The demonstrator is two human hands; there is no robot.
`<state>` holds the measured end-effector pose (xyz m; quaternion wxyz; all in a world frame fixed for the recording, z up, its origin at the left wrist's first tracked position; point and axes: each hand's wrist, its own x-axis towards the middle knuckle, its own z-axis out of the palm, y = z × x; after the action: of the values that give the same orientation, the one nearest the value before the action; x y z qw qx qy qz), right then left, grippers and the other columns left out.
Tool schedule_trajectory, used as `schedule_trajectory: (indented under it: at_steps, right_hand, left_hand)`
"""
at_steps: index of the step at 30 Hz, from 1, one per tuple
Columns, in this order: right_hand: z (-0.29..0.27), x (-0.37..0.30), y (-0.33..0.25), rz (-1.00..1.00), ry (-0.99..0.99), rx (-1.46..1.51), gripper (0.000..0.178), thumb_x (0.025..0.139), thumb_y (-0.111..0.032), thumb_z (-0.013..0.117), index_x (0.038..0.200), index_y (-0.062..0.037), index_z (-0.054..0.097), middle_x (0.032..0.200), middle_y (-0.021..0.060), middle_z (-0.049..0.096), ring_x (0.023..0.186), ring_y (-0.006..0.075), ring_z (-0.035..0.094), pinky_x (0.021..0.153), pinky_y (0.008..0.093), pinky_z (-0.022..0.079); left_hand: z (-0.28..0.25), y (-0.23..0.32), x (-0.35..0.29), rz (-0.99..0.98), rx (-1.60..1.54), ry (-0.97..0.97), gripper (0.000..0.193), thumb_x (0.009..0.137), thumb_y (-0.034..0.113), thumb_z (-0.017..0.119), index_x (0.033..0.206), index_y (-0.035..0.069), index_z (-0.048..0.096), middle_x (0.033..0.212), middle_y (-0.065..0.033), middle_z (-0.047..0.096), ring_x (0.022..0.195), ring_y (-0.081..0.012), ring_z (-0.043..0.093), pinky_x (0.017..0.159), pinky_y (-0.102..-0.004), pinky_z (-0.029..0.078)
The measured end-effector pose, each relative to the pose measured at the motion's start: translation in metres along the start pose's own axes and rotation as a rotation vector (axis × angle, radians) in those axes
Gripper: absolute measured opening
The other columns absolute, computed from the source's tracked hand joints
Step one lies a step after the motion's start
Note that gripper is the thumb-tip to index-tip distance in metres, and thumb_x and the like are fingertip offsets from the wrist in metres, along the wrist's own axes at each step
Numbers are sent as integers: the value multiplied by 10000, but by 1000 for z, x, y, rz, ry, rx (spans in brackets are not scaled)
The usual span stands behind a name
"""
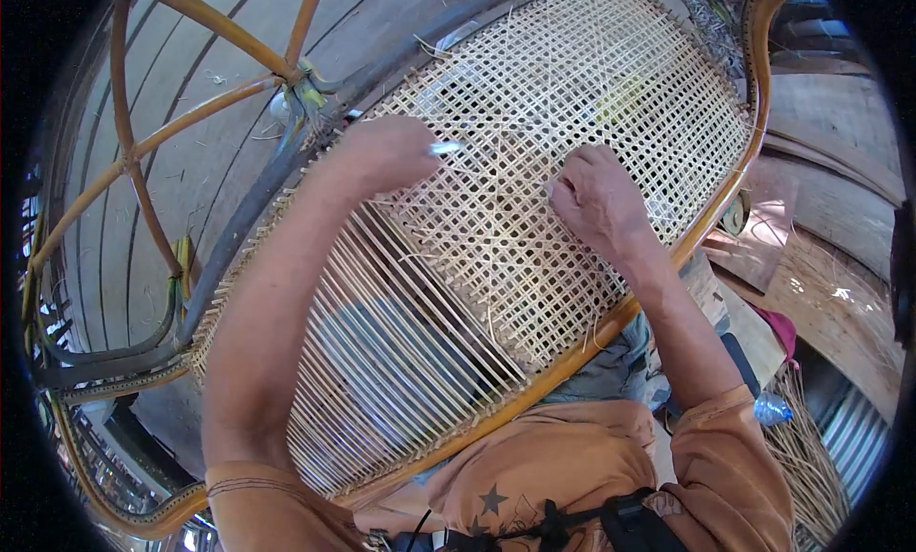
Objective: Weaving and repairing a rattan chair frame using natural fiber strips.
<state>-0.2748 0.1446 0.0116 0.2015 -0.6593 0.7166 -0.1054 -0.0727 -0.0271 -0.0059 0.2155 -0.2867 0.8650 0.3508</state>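
Note:
A pale cane webbing panel (534, 94) is stretched across a curved rattan frame (549, 385). Its far and right part is woven in an open lattice; nearer me, on the left, only parallel cane strands (358, 352) run across. My left hand (391, 156) is closed over the panel's left edge, and a small whitish-blue object (447, 148) sticks out of it, its kind unclear. On the woven part, my right hand (603, 197) has its fingers curled in against the cane; whatever they pinch is hidden. Loose strand ends poke up along the weave's border.
Rattan poles (205, 22) joined in a lattice stand at the left over a slatted wooden surface (229, 46). Wooden boards (840, 299) lie at the right. A bundle of cane strips (806, 447) and a clear plastic bottle (771, 410) are beside my right elbow.

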Motion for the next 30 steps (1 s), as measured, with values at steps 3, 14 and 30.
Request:
schedule_trajectory:
  at_steps: [3, 14, 30]
  right_hand:
    - [8, 7, -1, -76, 51, -57, 141, 768, -157, 616, 702, -46, 560, 786, 110, 554, 794, 287, 518, 743, 388, 445]
    - [9, 40, -31, 81, 9, 283, 213, 859, -235, 581, 949, -47, 626, 922, 98, 610, 845, 257, 555, 754, 367, 463]
    - [20, 38, -68, 377, -170, 109, 255, 819, -258, 493, 796, -38, 619, 777, 192, 637, 738, 369, 618, 709, 439, 496]
  left_hand:
    - [-6, -19, -12, 8, 10, 51, 282, 767, 259, 578, 742, -21, 596, 664, -200, 578, 614, -325, 570, 612, -412, 447]
    - [-46, -22, -58, -244, 94, 80, 250, 733, 222, 557, 752, -21, 610, 723, -207, 615, 694, -343, 617, 652, -427, 478]
    - [-18, 20, -16, -49, 306, 54, 250, 812, 245, 537, 822, 25, 656, 857, -179, 656, 832, -314, 648, 711, -420, 509]
